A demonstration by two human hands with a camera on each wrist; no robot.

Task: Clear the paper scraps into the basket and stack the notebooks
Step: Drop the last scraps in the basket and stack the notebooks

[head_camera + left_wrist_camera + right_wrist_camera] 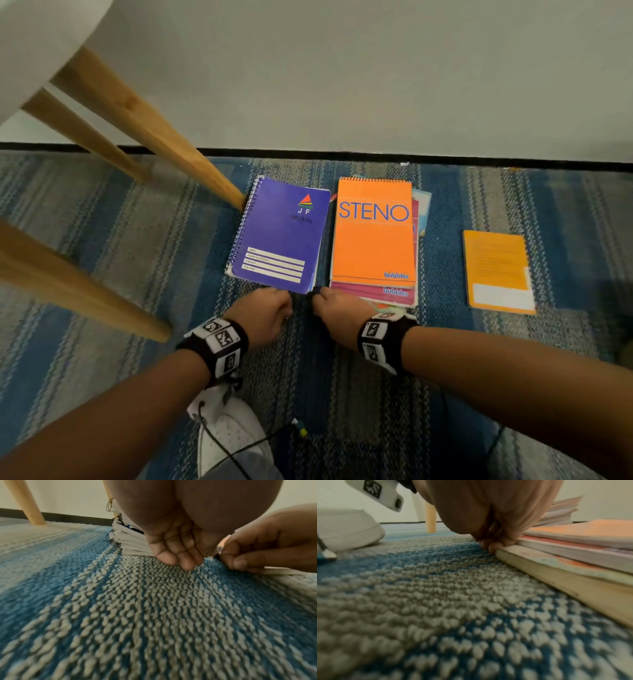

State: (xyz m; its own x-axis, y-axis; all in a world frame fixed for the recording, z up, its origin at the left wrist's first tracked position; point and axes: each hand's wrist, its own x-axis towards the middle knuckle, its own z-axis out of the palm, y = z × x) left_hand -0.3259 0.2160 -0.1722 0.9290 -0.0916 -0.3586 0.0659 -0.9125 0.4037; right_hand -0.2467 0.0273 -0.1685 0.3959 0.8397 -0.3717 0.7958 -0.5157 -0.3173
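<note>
A purple spiral notebook [281,236] lies on the striped carpet [102,222]. To its right is a stack topped by an orange STENO notebook [373,233] over a pink one [373,291]. A yellow-orange notebook [496,270] lies alone further right. My left hand [274,305] sits at the purple notebook's near edge, fingers [180,559] curled with their tips on the carpet and nothing in them. My right hand [325,301] pinches the purple notebook's near right corner, knuckles against the stack's bottom book [539,563]. No basket is in view.
Wooden chair legs [154,137] slant down at the left, one foot touching the purple notebook's far left corner. A white shoe [226,438] and a cable are behind my wrists. A wall with a dark baseboard [445,158] runs just beyond the notebooks.
</note>
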